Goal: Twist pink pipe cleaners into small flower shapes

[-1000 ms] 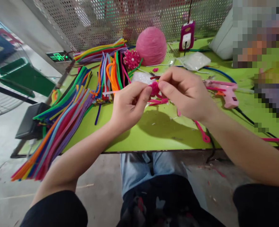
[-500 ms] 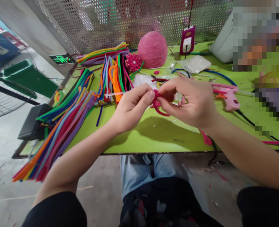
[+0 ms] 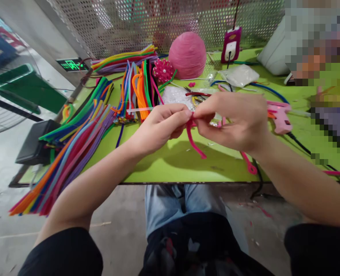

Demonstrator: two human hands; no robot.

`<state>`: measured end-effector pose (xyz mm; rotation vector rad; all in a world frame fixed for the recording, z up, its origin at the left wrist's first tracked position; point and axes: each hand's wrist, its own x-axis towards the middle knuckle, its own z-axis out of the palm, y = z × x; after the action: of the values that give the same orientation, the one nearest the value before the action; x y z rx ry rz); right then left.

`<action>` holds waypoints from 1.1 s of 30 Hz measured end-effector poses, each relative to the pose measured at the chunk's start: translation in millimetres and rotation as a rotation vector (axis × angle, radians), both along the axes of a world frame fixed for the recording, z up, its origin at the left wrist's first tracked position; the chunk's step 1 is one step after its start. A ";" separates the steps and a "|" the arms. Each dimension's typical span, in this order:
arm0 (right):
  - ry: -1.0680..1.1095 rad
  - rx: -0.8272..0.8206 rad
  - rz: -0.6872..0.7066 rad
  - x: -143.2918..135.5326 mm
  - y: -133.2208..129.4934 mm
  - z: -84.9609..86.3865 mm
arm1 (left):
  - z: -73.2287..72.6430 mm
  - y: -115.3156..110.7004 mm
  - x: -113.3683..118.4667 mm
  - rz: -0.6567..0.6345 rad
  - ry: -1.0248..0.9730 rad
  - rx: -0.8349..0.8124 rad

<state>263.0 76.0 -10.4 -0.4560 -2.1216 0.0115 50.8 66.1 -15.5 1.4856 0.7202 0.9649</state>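
Note:
A bright pink pipe cleaner (image 3: 195,143) is pinched between both hands above the middle of the green table, its loose tail hanging down towards me. My left hand (image 3: 164,124) grips it with thumb and forefinger. From the other side, my right hand (image 3: 230,120) pinches the same piece, fingertips almost touching the left ones. The part between the fingertips is mostly hidden. Behind the hands lie a clear bag of small beads (image 3: 174,96) and dark red-handled pliers (image 3: 198,94). A pink pipe-cleaner flower (image 3: 163,70) with a pearly centre rests against a pink ball (image 3: 187,55).
Bundles of coloured pipe cleaners (image 3: 80,143) spread over the left side, some overhanging the table edge. A pink glue gun (image 3: 281,117) with a black cord lies right of my right hand. A purple power socket (image 3: 231,45) stands at the back. A black box (image 3: 37,142) sits at the left edge.
The pipe cleaner's tail, curved to the right before, now hangs straighter and lower. Both hands stay pinched together, and the view has shifted slightly.

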 end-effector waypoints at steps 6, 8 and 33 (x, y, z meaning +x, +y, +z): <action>-0.241 0.482 0.020 4.2 15.1 8.2 | 19.5 -6.7 10.0 0.029 -0.162 -0.564; -0.264 0.457 -0.013 3.6 18.4 8.0 | 22.6 -6.7 10.4 0.040 -0.190 -0.630; 0.527 -0.670 0.205 -41.5 -16.9 -14.8 | -24.4 -8.9 17.0 0.622 0.138 0.901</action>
<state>221.5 59.1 -25.2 -0.5429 -1.5896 0.8836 67.8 57.2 -39.9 2.1667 0.9319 1.8315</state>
